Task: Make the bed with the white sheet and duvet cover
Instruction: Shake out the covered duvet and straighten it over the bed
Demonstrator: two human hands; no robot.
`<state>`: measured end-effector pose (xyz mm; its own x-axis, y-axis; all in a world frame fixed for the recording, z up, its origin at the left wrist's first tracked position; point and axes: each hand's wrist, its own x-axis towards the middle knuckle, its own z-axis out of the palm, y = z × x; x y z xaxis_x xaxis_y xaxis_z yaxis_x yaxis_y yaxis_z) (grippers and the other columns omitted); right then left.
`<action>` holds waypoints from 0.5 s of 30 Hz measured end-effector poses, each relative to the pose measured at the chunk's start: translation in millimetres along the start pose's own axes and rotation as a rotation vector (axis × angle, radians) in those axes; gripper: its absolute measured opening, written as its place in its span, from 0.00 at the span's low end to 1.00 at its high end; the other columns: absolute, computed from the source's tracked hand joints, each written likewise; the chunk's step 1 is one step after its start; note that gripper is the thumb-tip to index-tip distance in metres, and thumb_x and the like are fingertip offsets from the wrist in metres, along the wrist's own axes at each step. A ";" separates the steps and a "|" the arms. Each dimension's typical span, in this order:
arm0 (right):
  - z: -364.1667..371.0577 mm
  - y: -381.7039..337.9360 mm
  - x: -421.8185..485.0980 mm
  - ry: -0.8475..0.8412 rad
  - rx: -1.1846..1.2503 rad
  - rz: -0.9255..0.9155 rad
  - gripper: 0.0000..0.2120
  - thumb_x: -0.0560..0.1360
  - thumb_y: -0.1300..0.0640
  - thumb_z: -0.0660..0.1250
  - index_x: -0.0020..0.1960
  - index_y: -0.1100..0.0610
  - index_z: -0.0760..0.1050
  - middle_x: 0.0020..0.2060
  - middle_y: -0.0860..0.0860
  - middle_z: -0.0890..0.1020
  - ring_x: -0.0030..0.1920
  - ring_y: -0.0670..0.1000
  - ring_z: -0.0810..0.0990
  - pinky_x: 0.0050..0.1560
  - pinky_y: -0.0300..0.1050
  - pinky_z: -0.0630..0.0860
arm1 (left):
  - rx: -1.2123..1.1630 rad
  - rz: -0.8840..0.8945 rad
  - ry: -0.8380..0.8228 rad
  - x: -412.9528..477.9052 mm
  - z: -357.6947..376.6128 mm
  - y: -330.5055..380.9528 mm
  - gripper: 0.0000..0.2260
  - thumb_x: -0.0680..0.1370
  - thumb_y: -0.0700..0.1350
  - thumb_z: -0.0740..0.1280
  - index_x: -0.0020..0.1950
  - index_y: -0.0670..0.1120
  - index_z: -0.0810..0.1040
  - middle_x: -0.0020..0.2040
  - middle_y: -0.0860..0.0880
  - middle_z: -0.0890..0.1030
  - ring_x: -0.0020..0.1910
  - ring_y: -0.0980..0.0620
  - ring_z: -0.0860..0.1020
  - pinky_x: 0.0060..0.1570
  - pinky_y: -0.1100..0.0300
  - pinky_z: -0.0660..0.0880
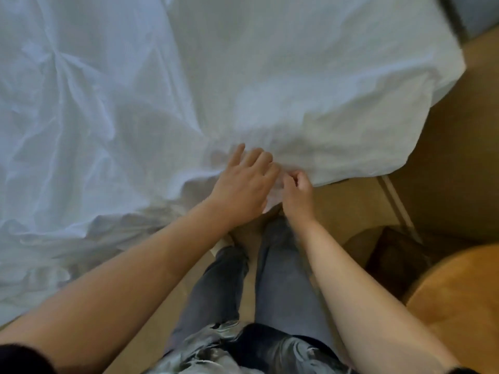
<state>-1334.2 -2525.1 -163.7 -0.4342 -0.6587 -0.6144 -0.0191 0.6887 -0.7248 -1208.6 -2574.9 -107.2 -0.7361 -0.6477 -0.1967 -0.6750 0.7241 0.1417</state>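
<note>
Pinching the hem of the white bedding [310, 103] (sheet or duvet cover cannot be told here) at its near edge, the right hand [298, 191] holds only a thin fold; the left hand [243, 182] lies open beside it, fingers spread on the cloth. A pull could slip this small grip and bunch the creases leftward.

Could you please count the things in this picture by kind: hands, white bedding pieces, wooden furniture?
Hands: 2, the left hand and the right hand
White bedding pieces: 2, the sheet and the duvet cover
Wooden furniture: 1, the round wooden top
Total: 5
</note>
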 end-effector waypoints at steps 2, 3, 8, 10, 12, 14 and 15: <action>-26.5 16.7 22.5 0.100 0.024 0.072 0.07 0.80 0.58 0.57 0.43 0.53 0.69 0.38 0.48 0.73 0.40 0.48 0.73 0.39 0.41 0.68 | 0.093 -0.006 -0.143 37.3 13.0 10.6 0.26 0.58 0.47 0.76 0.54 0.43 0.80 0.50 0.45 0.80 0.52 0.43 0.79 0.60 0.43 0.71; -36.0 22.5 32.3 0.141 0.069 0.115 0.04 0.80 0.57 0.58 0.47 0.54 0.69 0.40 0.48 0.74 0.43 0.49 0.73 0.39 0.40 0.68 | 0.129 -0.022 -0.186 49.1 16.9 14.3 0.29 0.57 0.48 0.78 0.57 0.44 0.79 0.53 0.44 0.79 0.55 0.43 0.78 0.61 0.40 0.70; -109.2 33.0 100.7 0.262 0.516 0.259 0.36 0.71 0.40 0.69 0.72 0.49 0.57 0.61 0.47 0.73 0.59 0.49 0.74 0.55 0.44 0.72 | 0.173 0.033 -0.289 118.4 32.8 61.7 0.32 0.76 0.49 0.64 0.77 0.46 0.53 0.75 0.42 0.56 0.75 0.42 0.52 0.68 0.35 0.38; -131.8 25.4 129.7 0.193 0.677 0.321 0.45 0.64 0.36 0.72 0.73 0.47 0.54 0.64 0.48 0.72 0.61 0.52 0.74 0.59 0.53 0.74 | 0.160 0.004 -0.341 143.0 32.5 80.1 0.34 0.79 0.53 0.60 0.77 0.47 0.44 0.77 0.44 0.47 0.76 0.43 0.44 0.67 0.35 0.35; -145.1 9.9 156.6 0.167 0.696 0.395 0.40 0.66 0.39 0.73 0.70 0.53 0.62 0.60 0.51 0.76 0.59 0.55 0.76 0.59 0.56 0.76 | 0.133 -0.032 -0.345 164.9 34.2 94.6 0.37 0.78 0.57 0.60 0.77 0.48 0.41 0.77 0.45 0.44 0.76 0.43 0.41 0.68 0.35 0.35; -154.8 -4.8 175.3 0.193 0.517 0.375 0.21 0.74 0.49 0.69 0.63 0.58 0.71 0.55 0.53 0.80 0.57 0.56 0.78 0.58 0.54 0.77 | 0.072 -0.091 -0.322 183.8 35.7 104.6 0.42 0.76 0.60 0.62 0.77 0.49 0.38 0.78 0.45 0.41 0.76 0.44 0.39 0.68 0.36 0.35; -161.1 -10.9 180.7 0.222 0.406 0.323 0.14 0.77 0.52 0.66 0.59 0.59 0.73 0.52 0.53 0.80 0.56 0.56 0.78 0.58 0.52 0.76 | 0.043 -0.127 -0.319 191.6 36.1 107.4 0.44 0.76 0.61 0.63 0.77 0.49 0.36 0.78 0.45 0.39 0.76 0.44 0.38 0.68 0.36 0.35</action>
<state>-1557.6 -2602.8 -216.6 -0.5405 -0.3241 -0.7764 0.4750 0.6441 -0.5995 -1420.4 -2612.7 -164.7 -0.5891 -0.6314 -0.5043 -0.7523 0.6564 0.0571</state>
